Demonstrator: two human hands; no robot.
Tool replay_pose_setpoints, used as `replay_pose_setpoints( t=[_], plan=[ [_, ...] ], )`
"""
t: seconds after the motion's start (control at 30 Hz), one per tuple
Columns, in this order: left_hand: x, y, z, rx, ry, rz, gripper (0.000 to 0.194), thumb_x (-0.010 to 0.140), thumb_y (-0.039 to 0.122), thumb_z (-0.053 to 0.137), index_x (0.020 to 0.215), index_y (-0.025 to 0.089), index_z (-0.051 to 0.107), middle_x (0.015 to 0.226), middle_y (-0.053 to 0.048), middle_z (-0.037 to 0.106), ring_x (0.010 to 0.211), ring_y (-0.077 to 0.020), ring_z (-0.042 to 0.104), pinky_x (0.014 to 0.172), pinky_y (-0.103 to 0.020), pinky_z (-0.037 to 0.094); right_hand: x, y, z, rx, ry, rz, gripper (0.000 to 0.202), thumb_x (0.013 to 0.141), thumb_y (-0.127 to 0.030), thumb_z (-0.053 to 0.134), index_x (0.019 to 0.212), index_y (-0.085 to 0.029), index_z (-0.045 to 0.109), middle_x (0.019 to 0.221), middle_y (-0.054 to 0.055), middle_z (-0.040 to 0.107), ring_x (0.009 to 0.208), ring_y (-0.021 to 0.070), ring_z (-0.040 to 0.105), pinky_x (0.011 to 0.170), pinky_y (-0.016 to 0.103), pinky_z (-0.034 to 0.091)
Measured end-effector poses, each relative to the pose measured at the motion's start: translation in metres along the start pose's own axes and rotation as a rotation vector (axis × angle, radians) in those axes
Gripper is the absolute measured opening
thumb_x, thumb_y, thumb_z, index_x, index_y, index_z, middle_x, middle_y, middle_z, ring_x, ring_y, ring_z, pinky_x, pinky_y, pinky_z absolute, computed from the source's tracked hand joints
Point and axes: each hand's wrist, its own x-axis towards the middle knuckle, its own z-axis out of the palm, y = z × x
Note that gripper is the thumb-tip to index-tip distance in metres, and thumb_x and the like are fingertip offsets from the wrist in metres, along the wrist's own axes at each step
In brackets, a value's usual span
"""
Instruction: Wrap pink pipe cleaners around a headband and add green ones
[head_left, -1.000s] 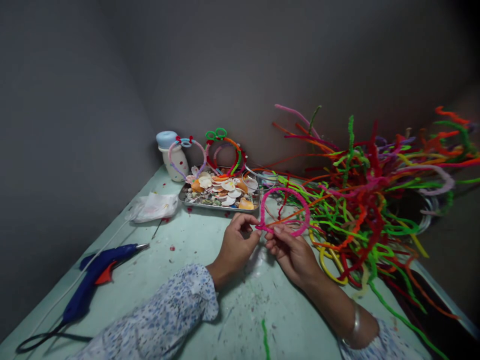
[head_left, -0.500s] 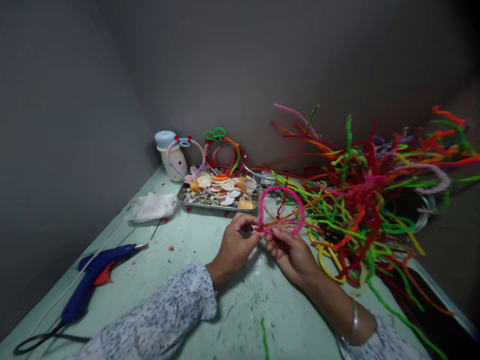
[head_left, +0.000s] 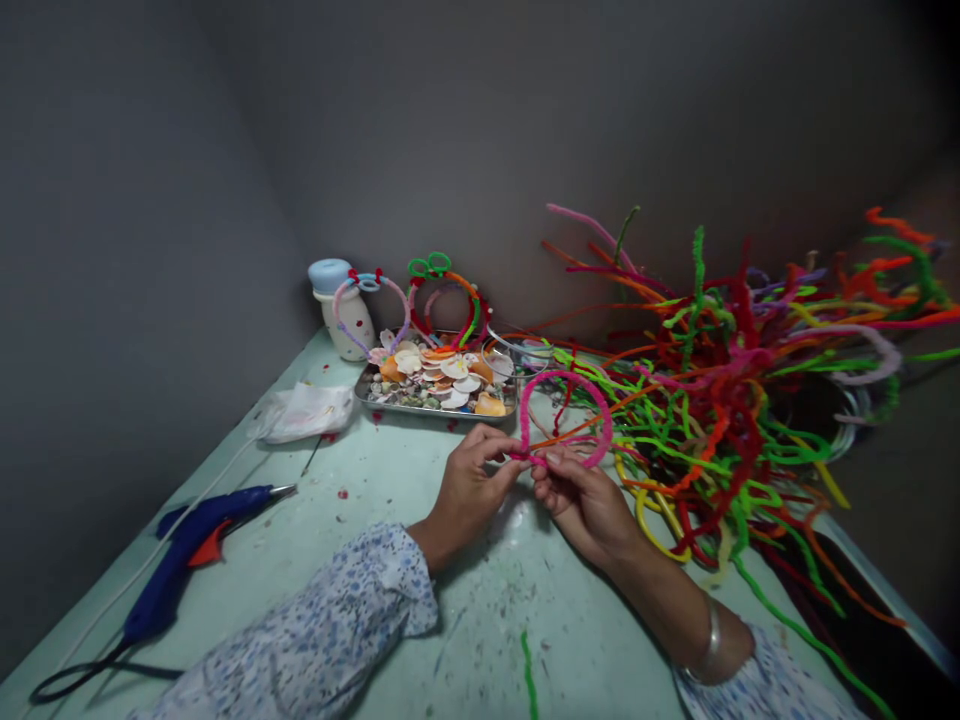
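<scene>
A bright pink pipe cleaner [head_left: 604, 410], bent into a round loop, stands up between my two hands. My left hand [head_left: 474, 482] pinches its twisted end at the lower left of the loop. The lower right part of the loop is gripped between thumb and fingers of my right hand [head_left: 583, 500]. Both hands are raised a little over the table in front of a metal tray [head_left: 435, 412] of shells. Where the ends cross, my fingertips partly hide the pipe cleaner.
Many coloured pipe cleaners [head_left: 720, 400] heap up at right. Decorated hoops [head_left: 450, 290] stand behind the shells, beside a white jar [head_left: 346, 325] with a blue lid. A blue glue gun [head_left: 187, 560] and a plastic packet [head_left: 311, 412] lie left. One green strand [head_left: 529, 675] lies in front.
My left fingers have closed further over the twisted end, and the loop has tilted slightly. Both hands otherwise stay in nearly the same place.
</scene>
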Motion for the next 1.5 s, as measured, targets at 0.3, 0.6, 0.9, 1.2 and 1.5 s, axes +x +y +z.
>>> replay_pose_setpoints(
  t=[0.3,0.6,0.9,1.2,1.5],
  plan=[
    [0.0004,-0.0030,0.0006,0.050,-0.050,-0.023,0.009,0.083,0.020,0.058,0.083,0.018,0.066,0.084,-0.003,0.059,0.082,-0.0155,0.056,0.076,-0.027,0.044,-0.0010,-0.0002,0.0007,-0.049,-0.004,-0.033,0.016,0.070,-0.027,0.075,0.075,-0.016,0.066,0.064,0.001,0.067,0.052,0.0089,0.060,0.045,0.015,0.045],
    [0.0025,-0.0031,-0.0012,0.016,-0.142,-0.116,0.009,0.083,0.019,0.055,0.080,0.017,0.064,0.081,-0.002,0.057,0.079,-0.0149,0.054,0.073,-0.027,0.042,-0.0003,0.0014,-0.0039,-0.084,-0.008,-0.033,0.015,0.070,-0.027,0.074,0.075,-0.015,0.066,0.066,0.001,0.067,0.052,0.0084,0.059,0.046,0.016,0.045],
    [0.0011,0.0013,-0.0017,-0.059,-0.098,-0.098,0.012,0.082,0.023,0.060,0.087,0.019,0.070,0.085,-0.003,0.061,0.082,-0.0157,0.057,0.075,-0.029,0.045,0.0027,-0.0003,-0.0070,-0.014,-0.031,-0.026,0.010,0.070,-0.022,0.074,0.075,-0.016,0.068,0.064,0.000,0.066,0.053,0.0081,0.058,0.047,0.016,0.047],
    [0.0006,-0.0007,-0.0009,-0.079,-0.032,-0.077,0.014,0.078,0.023,0.066,0.090,0.020,0.072,0.085,-0.003,0.063,0.080,-0.0146,0.058,0.072,-0.027,0.046,0.0023,-0.0016,-0.0052,0.025,-0.005,0.014,0.010,0.068,-0.022,0.075,0.072,-0.016,0.068,0.063,0.000,0.066,0.050,0.0081,0.058,0.045,0.016,0.046],
    [0.0012,0.0002,-0.0006,-0.049,-0.047,-0.092,0.013,0.080,0.026,0.063,0.087,0.019,0.072,0.083,-0.003,0.062,0.079,-0.0146,0.057,0.072,-0.026,0.044,0.0020,-0.0016,-0.0061,0.005,-0.019,-0.005,0.009,0.069,-0.022,0.074,0.073,-0.016,0.068,0.064,0.000,0.066,0.051,0.0088,0.058,0.044,0.017,0.046]
  ],
)
